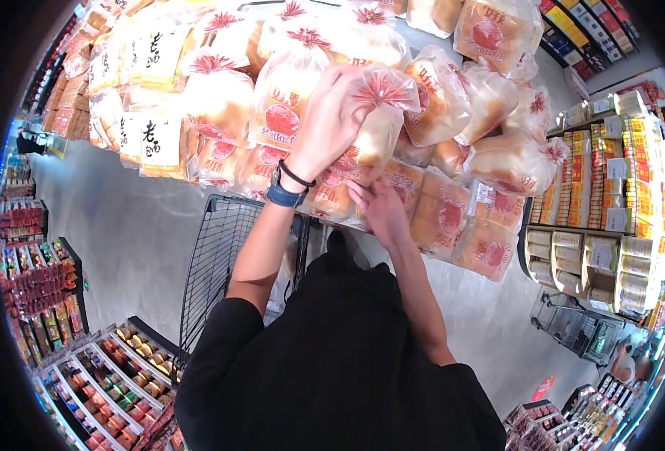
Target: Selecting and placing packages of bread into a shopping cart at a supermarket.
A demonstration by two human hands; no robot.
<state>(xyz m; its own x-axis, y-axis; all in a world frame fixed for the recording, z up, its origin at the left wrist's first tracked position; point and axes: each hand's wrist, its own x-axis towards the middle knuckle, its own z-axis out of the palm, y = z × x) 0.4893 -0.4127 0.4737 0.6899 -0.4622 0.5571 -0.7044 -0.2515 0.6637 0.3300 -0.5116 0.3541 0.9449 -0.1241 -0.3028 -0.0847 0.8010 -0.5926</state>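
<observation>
In front of me is a bagged bread loaf (pixel 378 137) in clear plastic with red print, its gathered top fanned out in red streaks. My left hand (pixel 325 120), with a dark watch and a black band on the wrist, is closed on the upper part of this bag. At the loaf's lower end, my right hand (pixel 385 214) has its fingers against the bag; its fingertips are partly hidden. Similar bagged loaves surround both hands, such as one on the left (pixel 278 94) and one on the right (pixel 436 98).
Yellow bread packs (pixel 160 139) stand at the display's left end. A wire shopping cart (pixel 216 255) is close by my left arm. Shelves of boxes and cans (pixel 595 203) rise on the right, with another cart (pixel 573 327) below them. Snack racks (pixel 99 391) fill the lower left.
</observation>
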